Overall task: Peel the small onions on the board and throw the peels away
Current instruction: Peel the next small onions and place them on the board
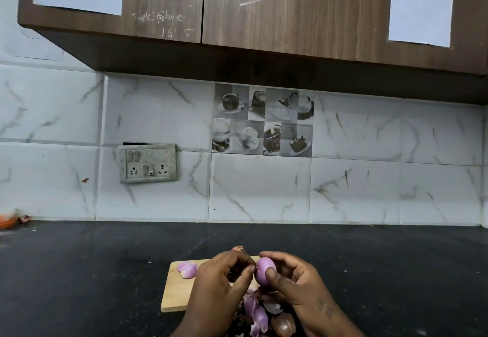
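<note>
Head view | right hand point(298, 281) grips peeled onion point(265, 268) | left hand point(219, 281) apparently pinches its tip | above board point(177, 292)

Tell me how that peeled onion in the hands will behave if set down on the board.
The onion looks smooth and glossy, so it may be slippery; the right hand grips it while the left hand pinches its end. It is rounded, so it would probably roll on the board. It holds its shape when gripped, so probably firm.
</note>
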A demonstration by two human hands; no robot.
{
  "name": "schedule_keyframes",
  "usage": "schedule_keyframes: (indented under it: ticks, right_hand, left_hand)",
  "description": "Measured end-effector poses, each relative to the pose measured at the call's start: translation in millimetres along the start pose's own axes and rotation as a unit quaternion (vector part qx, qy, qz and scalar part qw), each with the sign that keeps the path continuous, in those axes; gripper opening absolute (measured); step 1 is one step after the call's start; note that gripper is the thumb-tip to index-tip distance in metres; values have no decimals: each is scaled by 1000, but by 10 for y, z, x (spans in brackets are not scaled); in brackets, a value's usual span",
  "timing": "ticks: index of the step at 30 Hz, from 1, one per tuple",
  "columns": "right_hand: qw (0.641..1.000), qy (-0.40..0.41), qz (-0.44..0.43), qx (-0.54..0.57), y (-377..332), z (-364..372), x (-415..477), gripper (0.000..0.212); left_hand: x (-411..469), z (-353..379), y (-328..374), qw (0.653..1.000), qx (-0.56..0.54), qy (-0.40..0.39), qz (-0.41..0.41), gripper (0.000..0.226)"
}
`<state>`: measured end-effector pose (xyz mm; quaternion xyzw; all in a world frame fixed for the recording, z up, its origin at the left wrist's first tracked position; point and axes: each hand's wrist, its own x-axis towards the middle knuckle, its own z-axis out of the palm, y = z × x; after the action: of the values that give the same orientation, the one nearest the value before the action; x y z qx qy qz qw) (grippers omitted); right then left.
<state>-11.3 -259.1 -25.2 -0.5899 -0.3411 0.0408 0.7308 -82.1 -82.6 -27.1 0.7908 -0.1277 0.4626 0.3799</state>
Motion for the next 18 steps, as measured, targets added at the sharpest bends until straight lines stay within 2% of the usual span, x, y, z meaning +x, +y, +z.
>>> schedule_keyframes:
  ticks: [2,6,11,14,18]
  right_hand:
    - [1000,-4,-2,6,20,-20,8,65]
    - [999,-5,-21,-48,75,-61,32,59]
    - [995,10,-45,-91,66,-57,20,54]
    - [992,16,-62,-111,46,-68,11,49]
    - [986,15,-80,-149,14,-61,-10,49]
  left_hand:
    - [3,3,-28,1000,13,-4,11,24]
    - [0,18,-86,996,59,-13,66,31]
    - [0,31,-128,985,138,-1,105,22]
    - [6,42,-85,977,162,-4,141,8]
    - [-6,50,-115,971,185,-14,152,7]
